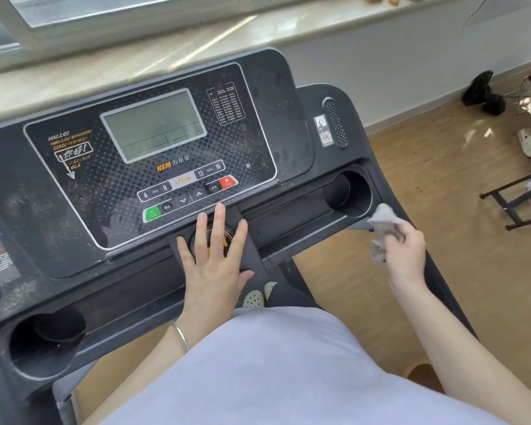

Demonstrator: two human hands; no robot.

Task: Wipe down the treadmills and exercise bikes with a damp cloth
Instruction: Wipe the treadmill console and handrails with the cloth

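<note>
Cloth (383,223), grey and crumpled, sits bunched in the right hand (406,253) at the right of the frame, the fingers curled round it; it hangs over the right edge of the treadmill (276,96) console tray, near the right cup holder (354,191); whether it touches the plastic is hard to tell from this angle. At centre frame the left hand (213,259) lies flat, fingers straight and spread, over a round yellow-marked dial (224,237) below the button panel; a thin bracelet (180,335) circles that wrist. Just above the fingertips sit the green button (152,213) and red button (227,181); higher up is the grey display (154,125), blank; dust speckles the dark panel around it. A second cup holder (43,342) sits at lower left. Beyond, a pale window sill (135,56) crosses the top of the frame; wooden floor (442,179) fills the right.
</note>
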